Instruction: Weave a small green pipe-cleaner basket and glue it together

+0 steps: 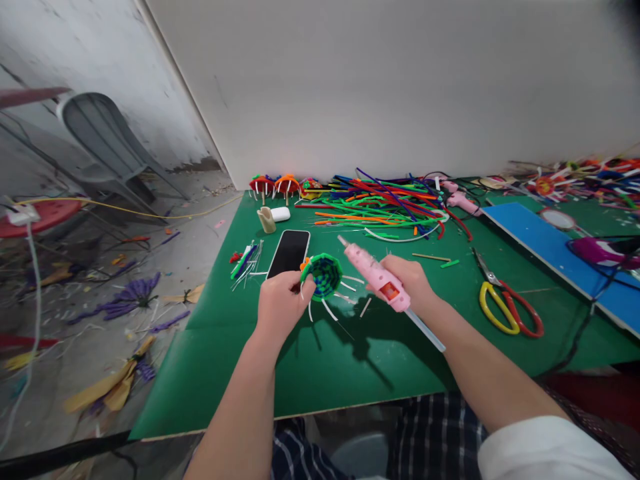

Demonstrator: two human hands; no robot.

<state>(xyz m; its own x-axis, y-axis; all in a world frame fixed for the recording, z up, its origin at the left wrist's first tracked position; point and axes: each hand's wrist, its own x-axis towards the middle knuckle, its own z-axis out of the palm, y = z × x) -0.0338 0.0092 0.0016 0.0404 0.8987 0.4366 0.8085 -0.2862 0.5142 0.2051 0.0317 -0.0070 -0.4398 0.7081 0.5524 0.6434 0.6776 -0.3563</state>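
Between the thumb and fingers of my left hand (pixel 284 300) is a small round pipe-cleaner cap (pixel 323 277), green and blue inside, with white strips sticking out around its rim. My right hand (pixel 407 280) grips a pink hot glue gun (pixel 375 270); a clear glue stick (pixel 425 330) juts from its back end. The nozzle points up and left, apart from the cap. Just behind my left hand lies a smartphone (pixel 289 252) with a dark screen.
Pipe cleaners (pixel 375 203) are heaped at the back. Finished mushroom-like pieces (pixel 287 185) stand at the back left, near a beige holder (pixel 267 220). To the right lie scissors (pixel 505 300), a blue board (pixel 565 253) and a second pink glue gun (pixel 463 200).
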